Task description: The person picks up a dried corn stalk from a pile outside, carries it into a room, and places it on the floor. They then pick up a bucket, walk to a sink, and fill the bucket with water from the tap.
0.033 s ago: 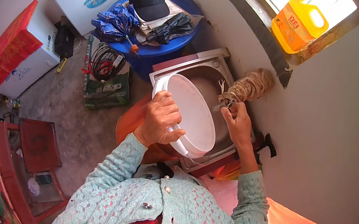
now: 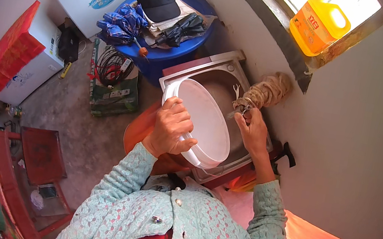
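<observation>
My left hand [image 2: 172, 127] is closed on the rim of a white round plastic tub [image 2: 209, 122], its thumb lying along the near side. The tub is tilted over a stainless steel sink [image 2: 205, 68], open side facing up and to the right; its inside looks bare. At the sink's right edge, my right hand [image 2: 254, 133] pinches a small metal tap [image 2: 242, 109]. Beige cloth or rope [image 2: 268, 92] is wound thickly around the pipe behind that tap. The fingertips partly cover the tap, and I cannot make out any running water.
Beyond the sink is a blue barrel [image 2: 191, 50] bearing a dark cap [image 2: 160, 2] and folded umbrellas [image 2: 122, 23]. A yellow jug [image 2: 319, 27] stands on the windowsill. Coiled black cable [image 2: 113, 67] lies on a green sack. An orange vessel [image 2: 141, 128] is below my left hand.
</observation>
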{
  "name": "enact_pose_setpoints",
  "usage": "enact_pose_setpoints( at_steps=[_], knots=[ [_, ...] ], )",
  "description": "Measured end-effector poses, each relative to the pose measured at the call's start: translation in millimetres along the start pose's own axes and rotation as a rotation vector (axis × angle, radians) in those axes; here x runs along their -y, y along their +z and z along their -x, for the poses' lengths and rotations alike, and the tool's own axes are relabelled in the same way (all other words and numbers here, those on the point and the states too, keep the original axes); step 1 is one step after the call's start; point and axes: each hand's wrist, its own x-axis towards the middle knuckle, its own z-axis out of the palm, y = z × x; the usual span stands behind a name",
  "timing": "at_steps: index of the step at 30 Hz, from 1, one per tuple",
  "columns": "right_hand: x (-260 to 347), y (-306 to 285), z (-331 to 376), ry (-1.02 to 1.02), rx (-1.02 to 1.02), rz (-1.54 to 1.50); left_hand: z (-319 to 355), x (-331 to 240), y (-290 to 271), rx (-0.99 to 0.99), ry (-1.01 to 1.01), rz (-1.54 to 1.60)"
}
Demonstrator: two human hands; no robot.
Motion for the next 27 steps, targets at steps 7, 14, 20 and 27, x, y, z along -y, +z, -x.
enact_pose_setpoints(
  at_steps=[7, 14, 20, 27],
  knots=[
    [2.8, -0.6, -4.7, -0.065, -0.002, -0.004, -2.5, -6.5, 1.9, -0.010, 0.015, -0.002],
    [-9.8, -28.6, -21.1, -0.260, 0.234, 0.012, -10.8, -12.2, 6.1, -0.007, 0.034, -0.011],
    [-8.7, -45.1, -32.2, -0.277, 0.422, 0.086, -19.1, -21.3, 4.6, 0.025, 0.035, -0.043],
    [-17.9, -45.0, -43.2, -0.408, 0.480, 0.162, -18.2, -23.4, 3.7, -0.006, 0.039, -0.001]
  ],
)
